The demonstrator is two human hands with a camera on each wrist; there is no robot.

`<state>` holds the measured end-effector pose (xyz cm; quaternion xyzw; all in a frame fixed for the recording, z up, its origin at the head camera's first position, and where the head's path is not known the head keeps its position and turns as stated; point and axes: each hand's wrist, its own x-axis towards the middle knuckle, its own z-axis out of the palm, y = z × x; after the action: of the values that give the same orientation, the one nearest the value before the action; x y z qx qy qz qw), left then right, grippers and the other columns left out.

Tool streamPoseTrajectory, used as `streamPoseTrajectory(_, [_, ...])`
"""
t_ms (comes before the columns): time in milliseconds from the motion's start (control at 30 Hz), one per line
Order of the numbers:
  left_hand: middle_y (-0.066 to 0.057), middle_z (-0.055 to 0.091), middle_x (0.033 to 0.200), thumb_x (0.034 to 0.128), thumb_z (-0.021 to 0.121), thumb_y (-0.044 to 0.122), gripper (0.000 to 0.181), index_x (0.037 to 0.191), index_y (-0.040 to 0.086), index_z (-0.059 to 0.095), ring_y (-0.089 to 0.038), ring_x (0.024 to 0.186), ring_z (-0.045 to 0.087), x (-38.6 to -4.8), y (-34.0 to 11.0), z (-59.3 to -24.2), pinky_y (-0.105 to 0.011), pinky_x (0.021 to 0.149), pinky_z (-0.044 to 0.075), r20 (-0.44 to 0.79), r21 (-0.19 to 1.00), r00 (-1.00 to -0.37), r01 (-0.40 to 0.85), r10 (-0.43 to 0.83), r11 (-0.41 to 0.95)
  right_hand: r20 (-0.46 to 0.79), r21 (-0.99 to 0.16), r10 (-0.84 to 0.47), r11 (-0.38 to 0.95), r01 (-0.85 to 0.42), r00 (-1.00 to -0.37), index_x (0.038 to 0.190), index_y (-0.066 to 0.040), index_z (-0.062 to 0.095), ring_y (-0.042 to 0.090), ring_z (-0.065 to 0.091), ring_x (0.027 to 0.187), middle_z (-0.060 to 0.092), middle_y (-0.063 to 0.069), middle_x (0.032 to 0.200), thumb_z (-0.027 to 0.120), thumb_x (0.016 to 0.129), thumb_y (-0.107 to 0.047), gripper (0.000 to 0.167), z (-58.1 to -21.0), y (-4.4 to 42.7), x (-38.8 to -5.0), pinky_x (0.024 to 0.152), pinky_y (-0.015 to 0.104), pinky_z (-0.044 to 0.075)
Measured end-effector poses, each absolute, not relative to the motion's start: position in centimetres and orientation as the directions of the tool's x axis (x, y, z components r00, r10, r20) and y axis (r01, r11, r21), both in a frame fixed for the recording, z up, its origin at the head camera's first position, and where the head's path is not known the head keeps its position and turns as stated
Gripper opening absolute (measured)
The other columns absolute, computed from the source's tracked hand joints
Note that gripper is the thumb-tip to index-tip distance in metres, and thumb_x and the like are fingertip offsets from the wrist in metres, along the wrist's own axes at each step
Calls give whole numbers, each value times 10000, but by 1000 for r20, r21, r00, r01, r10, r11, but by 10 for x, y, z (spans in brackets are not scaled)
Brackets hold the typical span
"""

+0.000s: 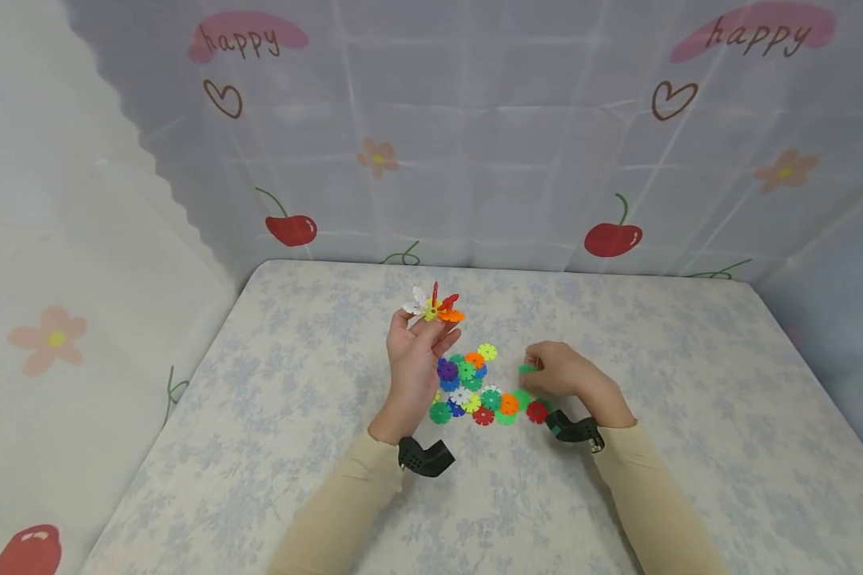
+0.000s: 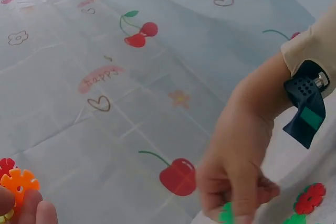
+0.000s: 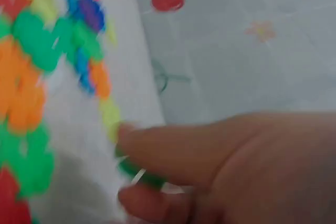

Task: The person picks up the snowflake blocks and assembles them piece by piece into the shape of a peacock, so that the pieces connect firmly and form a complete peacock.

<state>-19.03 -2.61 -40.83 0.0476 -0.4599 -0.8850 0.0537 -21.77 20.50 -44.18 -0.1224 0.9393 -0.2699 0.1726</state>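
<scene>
My left hand holds up a cluster of joined snowflake discs above the table, gripping it from below. White, red and orange discs fan out round a yellow one; in the left wrist view an orange disc shows beside the fingertips. Over the table to the right, my right hand pinches a single green disc between thumb and fingers. The right wrist view is blurred, but the green disc shows between the thumb and a finger. Between the hands lies a pile of loose discs.
The pile mixes several colours; a yellow disc lies at its far edge and a red disc near the right wrist. A pale patterned cloth covers the table. A printed curtain hangs behind it.
</scene>
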Motion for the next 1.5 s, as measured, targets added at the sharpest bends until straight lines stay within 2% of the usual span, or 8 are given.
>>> streamPoseTrajectory(133, [-55, 652, 917, 985, 526, -47, 571, 1494, 139, 346, -134, 824, 739, -192, -27, -411, -266, 800, 625, -53, 814, -993, 17, -104, -580, -23, -731, -398, 633, -257, -917, 897, -41, 642, 212, 557, 608, 605, 68, 685, 629, 997, -122, 129, -425, 193, -208, 605, 319, 481])
streamPoseTrajectory(233, [-33, 616, 857, 1005, 497, -42, 628, 1570, 166, 319, -118, 771, 729, -193, -28, -412, -267, 801, 626, -51, 799, -998, -23, -30, -601, 96, -808, -397, 505, -304, -913, 999, 4, 688, 250, 691, 738, 718, 146, 832, 578, 1026, -93, 149, -409, 183, -196, 741, 351, 601])
streamPoseTrajectory(333, [-10, 569, 826, 1021, 470, -37, 562, 1551, 99, 337, -100, 733, 718, -193, -27, -413, -266, 795, 628, -49, 797, -998, -64, 42, -600, 166, -840, -368, 432, -327, -915, 1051, 28, 703, 205, 738, 787, 739, 189, 896, 570, 1030, -69, 166, -400, 174, -186, 818, 299, 622])
streamPoseTrajectory(500, [-18, 541, 864, 1020, 474, -42, 552, 1542, 52, 318, -95, 738, 723, -191, -26, -415, -259, 787, 627, -39, 820, -995, -85, 93, -566, 246, -827, -323, 422, -371, -914, 1035, 48, 706, 118, 725, 751, 741, 192, 877, 591, 1015, -38, 145, -397, 168, -179, 802, 187, 585])
streamPoseTrajectory(833, [32, 644, 817, 990, 538, -77, 550, 1498, 29, 353, -91, 760, 742, -189, -26, -413, -264, 816, 624, 44, 845, -992, -27, 119, -535, 373, -743, -300, 470, -476, -878, 1007, 27, 727, 183, 746, 722, 762, 139, 844, 628, 986, -20, 111, -395, 165, -175, 766, 290, 626])
streamPoseTrajectory(1000, [51, 682, 882, 990, 547, -78, 464, 1424, 29, 420, -83, 849, 743, -189, -27, -412, -284, 864, 616, 80, 860, -991, 13, 110, -510, 442, -744, -275, 420, -520, -854, 1000, 46, 727, 207, 752, 721, 763, 149, 828, 630, 974, 15, 106, -396, 163, -175, 759, 203, 605])
streamPoseTrajectory(1167, [54, 672, 840, 985, 555, -84, 405, 1357, 49, 464, -82, 862, 734, -189, -27, -412, -289, 859, 619, 80, 862, -991, 13, 111, -506, 480, -743, -266, 384, -548, -836, 978, 67, 719, 234, 752, 705, 760, 153, 805, 635, 955, 54, 88, -396, 163, -175, 745, 145, 580])
streamPoseTrajectory(1500, [65, 670, 830, 970, 560, -103, 394, 1332, 18, 465, -59, 831, 721, -187, -25, -410, -280, 850, 620, 86, 872, -990, 22, 109, -488, 481, -703, -280, 442, -556, -831, 946, 45, 737, 215, 755, 698, 767, 118, 794, 671, 939, 31, 68, -395, 163, -174, 727, 306, 635])
